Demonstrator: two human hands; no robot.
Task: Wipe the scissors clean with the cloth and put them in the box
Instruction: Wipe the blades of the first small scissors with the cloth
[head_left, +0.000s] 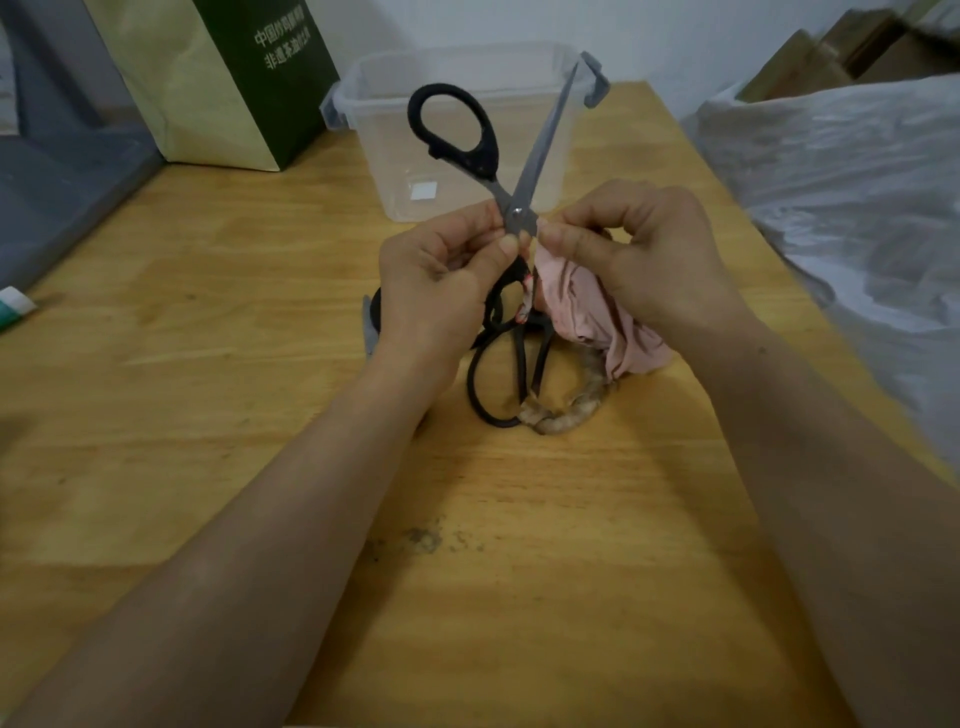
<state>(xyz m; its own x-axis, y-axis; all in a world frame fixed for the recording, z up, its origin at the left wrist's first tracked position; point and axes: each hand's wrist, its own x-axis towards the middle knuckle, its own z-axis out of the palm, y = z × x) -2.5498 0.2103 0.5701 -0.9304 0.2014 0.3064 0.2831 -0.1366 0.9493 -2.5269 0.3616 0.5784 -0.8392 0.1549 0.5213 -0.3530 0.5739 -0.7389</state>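
Observation:
Black-handled scissors (511, 171) stand opened wide above the wooden table, one handle loop up at the left and one steel blade pointing up to the right. My left hand (441, 275) pinches them just below the pivot. My right hand (639, 254) grips a pink cloth (597, 312) and presses it against the scissors at the pivot. Behind them stands a clear plastic box (374, 93) with grey latches, its lid off. Under my hands lies another pair of black scissors (498, 374) with long loop handles, one wrapped in tan cord.
A green and gold paper bag (228, 78) stands at the back left. A grey bin (62, 166) sits at the far left. White plastic sheeting (841, 197) covers the right side beyond the table's edge. A small white and green tube (13, 304) lies at the left edge.

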